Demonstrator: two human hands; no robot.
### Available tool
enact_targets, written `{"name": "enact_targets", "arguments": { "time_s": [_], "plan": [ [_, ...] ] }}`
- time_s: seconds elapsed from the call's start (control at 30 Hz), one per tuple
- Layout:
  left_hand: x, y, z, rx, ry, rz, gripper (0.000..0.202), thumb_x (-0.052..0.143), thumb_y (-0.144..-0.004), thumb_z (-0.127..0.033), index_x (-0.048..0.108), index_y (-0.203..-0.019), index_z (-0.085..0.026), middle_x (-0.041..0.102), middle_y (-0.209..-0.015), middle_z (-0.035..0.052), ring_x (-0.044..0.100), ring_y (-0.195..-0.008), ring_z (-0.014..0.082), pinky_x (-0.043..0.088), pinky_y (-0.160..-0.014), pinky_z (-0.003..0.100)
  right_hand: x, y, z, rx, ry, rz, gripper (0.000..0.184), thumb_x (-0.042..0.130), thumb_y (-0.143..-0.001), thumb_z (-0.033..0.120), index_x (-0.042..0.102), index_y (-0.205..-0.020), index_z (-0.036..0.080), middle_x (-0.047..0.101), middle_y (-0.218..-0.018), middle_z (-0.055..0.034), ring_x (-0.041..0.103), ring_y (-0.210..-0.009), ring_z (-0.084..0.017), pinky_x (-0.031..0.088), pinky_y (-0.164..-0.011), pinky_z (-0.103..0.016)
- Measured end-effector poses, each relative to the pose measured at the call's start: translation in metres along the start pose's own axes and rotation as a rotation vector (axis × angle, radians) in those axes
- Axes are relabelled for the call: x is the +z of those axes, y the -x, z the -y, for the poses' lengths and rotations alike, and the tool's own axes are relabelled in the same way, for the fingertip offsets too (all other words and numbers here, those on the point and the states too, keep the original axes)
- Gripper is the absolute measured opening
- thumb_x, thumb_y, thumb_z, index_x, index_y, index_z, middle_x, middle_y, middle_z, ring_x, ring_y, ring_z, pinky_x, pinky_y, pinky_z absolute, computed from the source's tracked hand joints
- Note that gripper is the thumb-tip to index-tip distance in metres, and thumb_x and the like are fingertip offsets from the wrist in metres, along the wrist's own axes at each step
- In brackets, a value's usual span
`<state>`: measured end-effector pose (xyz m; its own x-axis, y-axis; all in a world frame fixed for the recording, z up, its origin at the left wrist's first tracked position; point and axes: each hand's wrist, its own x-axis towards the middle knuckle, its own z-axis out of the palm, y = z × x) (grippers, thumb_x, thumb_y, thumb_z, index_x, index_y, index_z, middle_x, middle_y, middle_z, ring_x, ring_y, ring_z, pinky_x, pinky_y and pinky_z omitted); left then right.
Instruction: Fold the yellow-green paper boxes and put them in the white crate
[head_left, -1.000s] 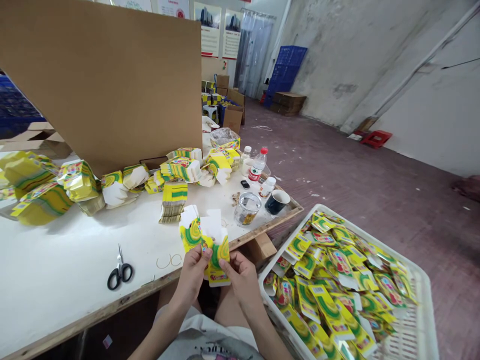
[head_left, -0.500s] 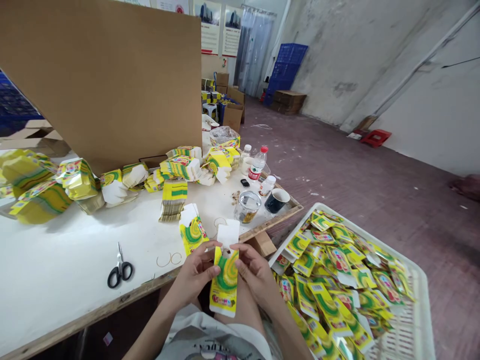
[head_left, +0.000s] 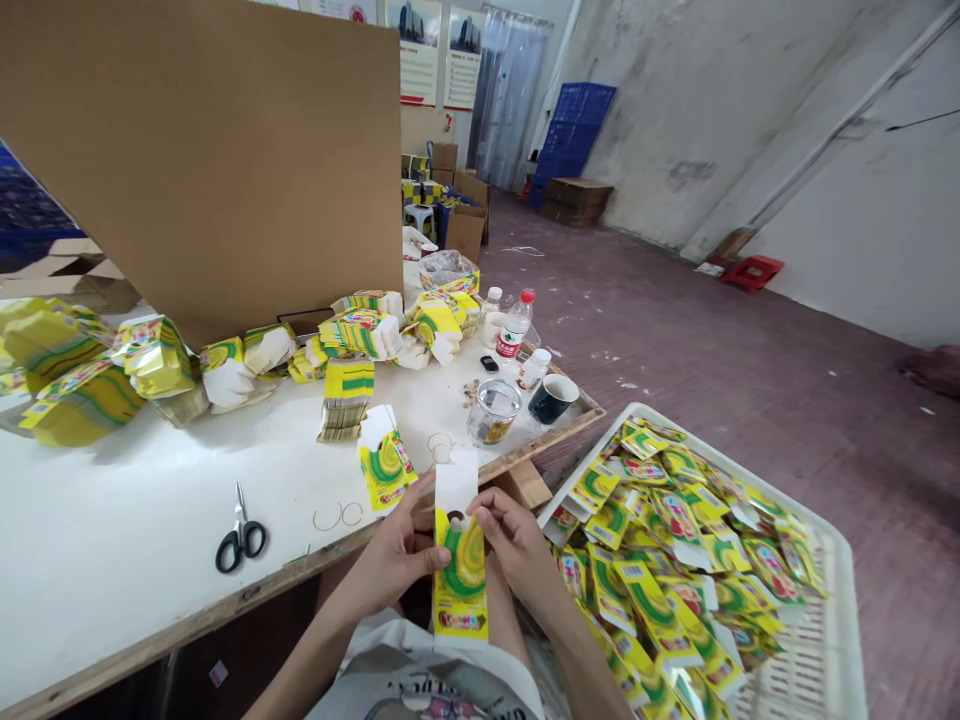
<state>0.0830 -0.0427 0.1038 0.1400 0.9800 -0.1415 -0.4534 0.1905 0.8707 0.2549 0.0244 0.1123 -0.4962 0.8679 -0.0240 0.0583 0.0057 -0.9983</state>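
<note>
A yellow and green printed carton (head_left: 460,575) stands over my lap, its white top flap (head_left: 457,480) raised. My left hand (head_left: 401,555) grips its left edge, thumb across the front. At the upper right edge, my right hand (head_left: 514,535) pinches the carton near the base of the flap. Just beyond my left hand, another yellow carton (head_left: 385,468) lies on the table with its white flap pointing away. A stack of flat cartons (head_left: 346,395) sits behind that one. To the right, a white plastic basket (head_left: 844,570) holds many loose yellow cartons (head_left: 660,590).
Black-handled scissors (head_left: 240,535) and rubber bands (head_left: 337,516) lie on the white table (head_left: 135,540). A clear jar (head_left: 495,412), a dark mug (head_left: 553,400) and a red-capped bottle (head_left: 514,328) stand at its right corner. A large cardboard sheet (head_left: 225,170) rises behind bundled cartons (head_left: 364,333).
The carton has shifted slightly right and its flap stands straighter. My left fingers have moved off the carton's top, down to its left side. My right hand has changed its grip at the upper edge.
</note>
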Motion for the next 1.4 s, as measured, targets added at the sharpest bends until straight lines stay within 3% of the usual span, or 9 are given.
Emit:
{"name": "enact_targets", "arguments": {
  "time_s": [0.1,0.27,0.43,0.63,0.8,0.9,1.03,1.23,1.4],
  "plan": [
    [-0.002,-0.001,0.003,0.012,-0.037,0.008,0.062,0.08,-0.072,-0.031,0.053,-0.127,-0.025,0.072,-0.106,0.0087,0.07,-0.09,0.0236,0.053,-0.077,0.033,0.0,0.001,0.002,-0.049,0.078,0.007,0.032,0.055,-0.09,0.048,0.06,-0.075,0.02,0.058,-0.07,-0.0007,0.055,-0.068,-0.017,0.045,-0.064,-0.026],
    [-0.001,-0.006,0.004,0.072,-0.142,-0.071,0.043,0.075,-0.077,-0.033,0.06,-0.116,-0.023,0.073,-0.103,0.0077,0.07,-0.088,0.0229,0.053,-0.075,0.031,0.001,0.003,0.005,-0.073,0.062,-0.304,0.027,0.057,-0.088,0.048,0.058,-0.096,0.022,0.06,-0.071,-0.0004,0.058,-0.067,-0.018,0.046,-0.061,-0.027],
    [0.002,-0.005,0.006,0.111,-0.256,-0.087,0.04,0.067,-0.083,-0.026,0.058,-0.123,-0.023,0.07,-0.114,0.0084,0.068,-0.097,0.0231,0.052,-0.083,0.033,0.0,0.003,0.008,0.062,0.128,0.04,0.033,0.061,-0.083,0.031,0.056,-0.114,0.022,0.057,-0.062,0.0054,0.053,-0.056,-0.015,0.04,-0.054,-0.024],
    [-0.003,-0.004,0.01,0.099,-0.218,-0.068,0.043,0.065,-0.084,-0.022,0.055,-0.126,-0.022,0.069,-0.119,0.0104,0.065,-0.106,0.0255,0.051,-0.09,0.036,0.006,-0.001,0.003,-0.024,0.465,-0.072,0.029,0.057,-0.08,0.019,0.057,-0.109,0.023,0.045,-0.054,0.0094,0.046,-0.05,-0.014,0.032,-0.051,-0.023],
    [-0.003,-0.005,0.006,0.076,-0.147,-0.053,0.044,0.069,-0.082,-0.024,0.054,-0.123,-0.021,0.073,-0.11,0.0108,0.069,-0.096,0.0244,0.053,-0.084,0.036,0.007,0.0,-0.001,0.004,0.358,-0.016,0.026,0.059,-0.083,0.025,0.056,-0.109,0.023,0.05,-0.056,0.0082,0.048,-0.051,-0.014,0.033,-0.051,-0.023],
    [0.0,-0.006,0.003,0.074,-0.126,-0.053,0.044,0.07,-0.082,-0.025,0.055,-0.122,-0.02,0.074,-0.107,0.0105,0.07,-0.092,0.0236,0.053,-0.082,0.035,0.005,0.003,0.0,0.013,0.344,0.01,0.028,0.057,-0.085,0.027,0.055,-0.112,0.022,0.044,-0.056,0.0092,0.045,-0.051,-0.013,0.032,-0.051,-0.023],
    [0.003,-0.008,0.006,0.085,-0.142,-0.053,0.045,0.069,-0.082,-0.025,0.056,-0.125,-0.02,0.073,-0.111,0.0116,0.069,-0.1,0.0246,0.052,-0.085,0.035,0.005,0.005,-0.001,0.011,0.421,-0.033,0.035,0.06,-0.079,0.023,0.053,-0.113,0.022,0.037,-0.058,0.0103,0.041,-0.051,-0.013,0.031,-0.052,-0.023],
    [0.002,-0.01,0.011,0.118,-0.193,-0.115,0.042,0.07,-0.08,-0.021,0.06,-0.121,-0.02,0.067,-0.124,0.0114,0.062,-0.115,0.026,0.048,-0.098,0.038,0.009,0.002,-0.004,0.026,0.471,-0.16,0.03,0.058,-0.077,0.018,0.053,-0.106,0.021,0.038,-0.057,0.0106,0.043,-0.051,-0.013,0.033,-0.055,-0.024],
    [0.003,-0.007,0.004,0.069,-0.139,-0.083,0.044,0.072,-0.079,-0.024,0.058,-0.12,-0.019,0.075,-0.107,0.0112,0.071,-0.097,0.026,0.055,-0.08,0.034,0.001,0.001,-0.006,-0.058,0.252,-0.025,0.029,0.058,-0.087,0.032,0.061,-0.113,0.02,0.054,-0.067,0.0038,0.054,-0.062,-0.015,0.042,-0.058,-0.025]
  ]
}}
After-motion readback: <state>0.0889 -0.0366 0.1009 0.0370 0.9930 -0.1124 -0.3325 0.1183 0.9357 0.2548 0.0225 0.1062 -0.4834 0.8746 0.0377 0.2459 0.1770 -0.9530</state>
